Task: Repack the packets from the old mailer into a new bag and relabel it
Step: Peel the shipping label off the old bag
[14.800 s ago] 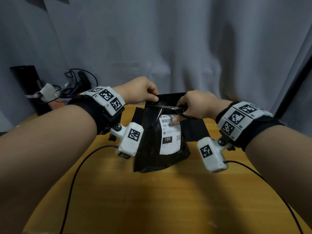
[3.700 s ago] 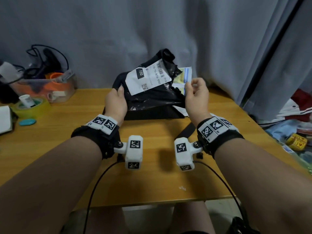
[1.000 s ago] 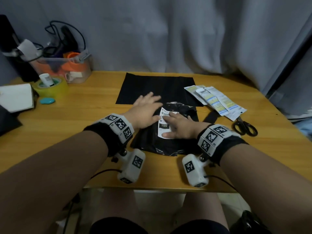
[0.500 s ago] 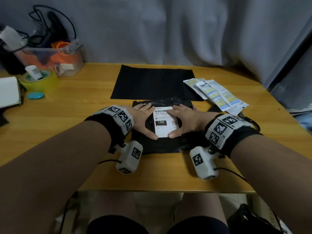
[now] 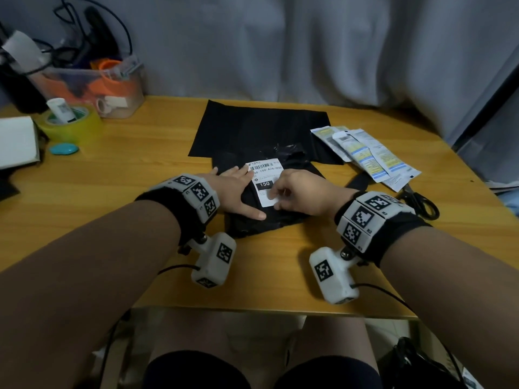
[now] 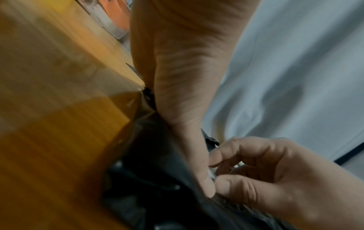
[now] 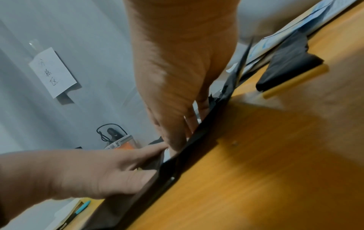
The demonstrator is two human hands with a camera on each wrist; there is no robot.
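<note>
On the tabletop (image 5: 112, 214), the left hand (image 5: 236, 192) is pressing flat on the limp old mailer (image 5: 269, 217) — the right hand (image 5: 300, 192) is picking at the thin label (image 5: 266, 181)'s lower corner, likely tear-prone.

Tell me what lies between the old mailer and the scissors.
In the head view, a black strip lies on the table between the old mailer and the scissors, just below the packets.

Old mailer (image 5: 269, 203) lies on the table (image 5: 140, 192) near its front edge, partly overlapping the new bag (image 5: 261, 127) behind it; packets (image 5: 368, 153) lie right of both; scissors (image 5: 418, 200) just before the packets; tape roll (image 5: 70, 124) and bin (image 5: 92, 88) far left.
</note>
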